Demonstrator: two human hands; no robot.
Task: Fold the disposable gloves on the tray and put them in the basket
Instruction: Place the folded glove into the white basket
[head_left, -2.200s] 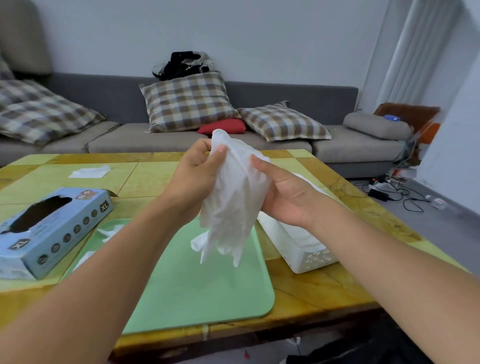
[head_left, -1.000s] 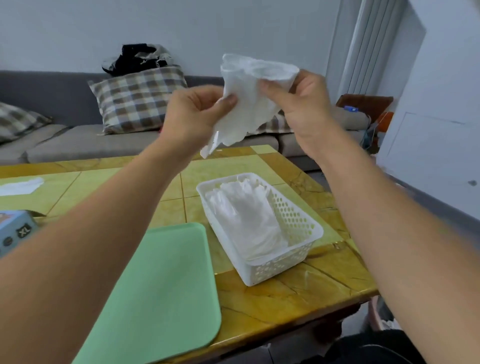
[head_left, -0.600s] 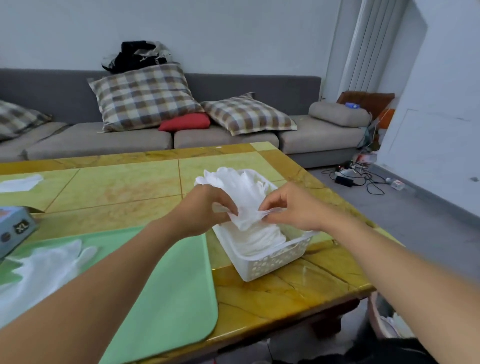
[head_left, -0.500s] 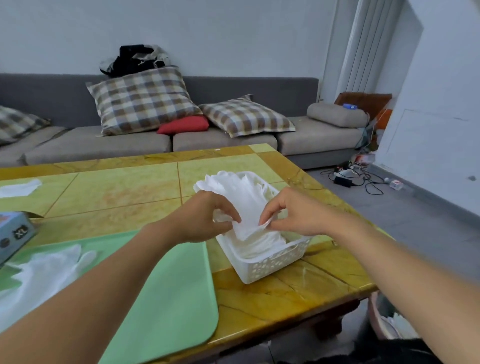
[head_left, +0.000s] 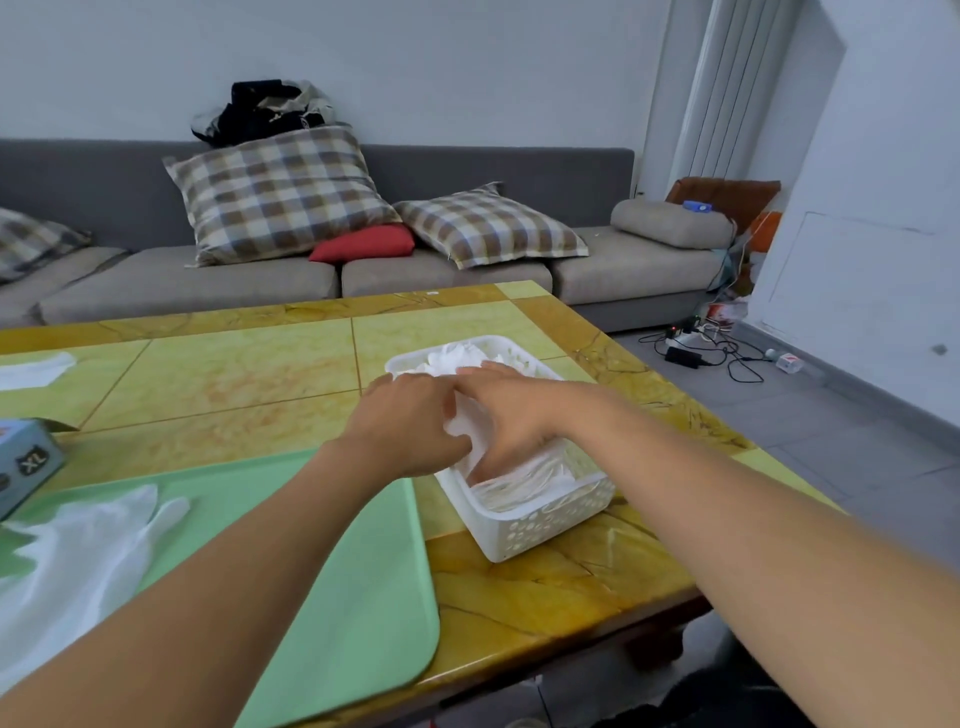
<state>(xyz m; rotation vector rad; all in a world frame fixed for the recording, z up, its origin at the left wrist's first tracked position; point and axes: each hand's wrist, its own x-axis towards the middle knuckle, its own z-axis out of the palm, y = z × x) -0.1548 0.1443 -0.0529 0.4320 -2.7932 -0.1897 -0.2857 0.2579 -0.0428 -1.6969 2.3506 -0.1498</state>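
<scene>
So about a second ago the folded white plastic glove (head_left: 470, 431) was held up in the air above the white perforated plastic basket (head_left: 540, 525); now it's down inside it, on top of the pile of folded gloves (head_left: 524, 486) already there. That's pretty much one more glove delivered, I'd say, with only the letting go left.

Both hands are over the basket's middle. The left hand (head_left: 410, 426) comes in from the basket's left rim, the right hand (head_left: 511, 410) from its right side, and the glove sits between and under them, touching both. The right fingers look fairly straight, pressing the glove down. Whether the left hand is pinching it or just resting on it, I honestly can't tell, its fingertips are hidden.

Left of the basket is the mint green plastic tray (head_left: 363, 597), and one flat unfolded translucent glove (head_left: 78, 551) lies on its far-left part, well apart from both hands. Probably that one's next.
</scene>
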